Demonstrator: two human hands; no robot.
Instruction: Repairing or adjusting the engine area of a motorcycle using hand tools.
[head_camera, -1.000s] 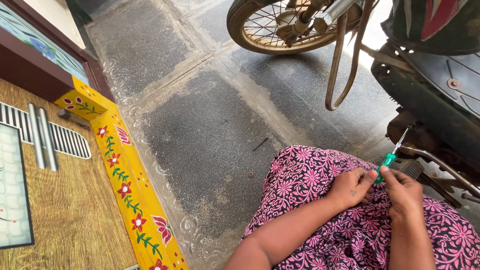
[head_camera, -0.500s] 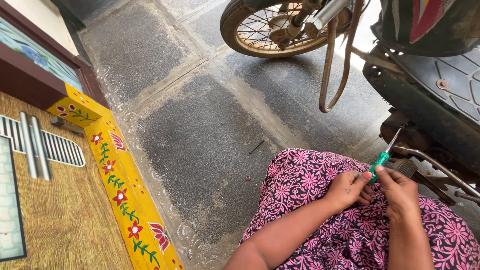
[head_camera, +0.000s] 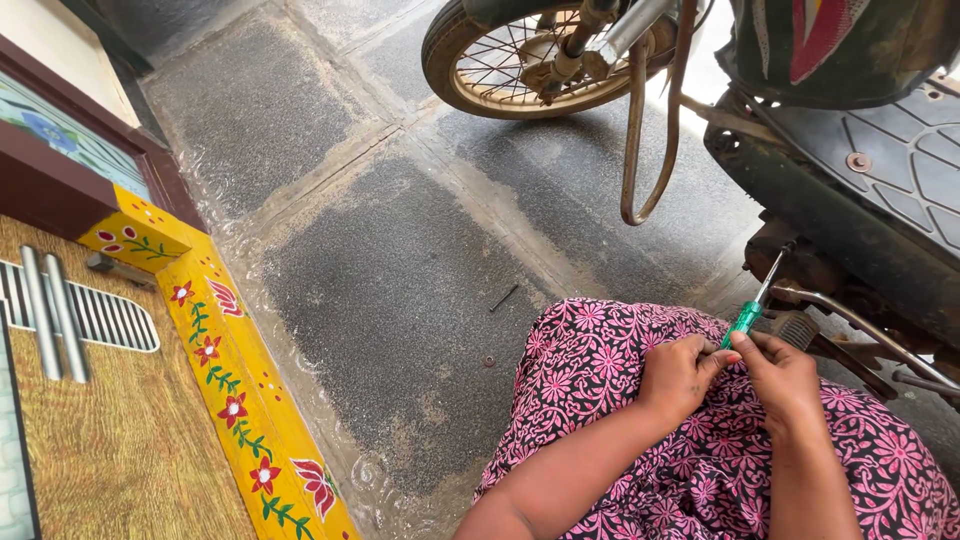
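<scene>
Landmark: the screwdriver (head_camera: 752, 305), green handle, metal shaft, tilted with its tip up and to the right toward the scooter (head_camera: 880, 190).

Far left of it, a yellow step (head_camera: 215, 350) painted with red flowers runs along a wooden door (head_camera: 110, 440). Left of it on the stone floor (head_camera: 390, 290) lie a dark nail (head_camera: 503, 297) and a small washer (head_camera: 488, 361), both well apart from the hands. Above and left of it stands a spoked wheel (head_camera: 530, 60).

Left hand (head_camera: 682, 375): fingers curled, fingertips touching the bottom of the green handle. Right hand (head_camera: 780, 375): fingers (head_camera: 745, 345) closed around the handle's lower end, thumb against it. Most of the handle and the whole shaft project above both hands. Both hands rest on a lap covered in pink flowered cloth (head_camera: 600, 350), directly below the screwdriver.
</scene>
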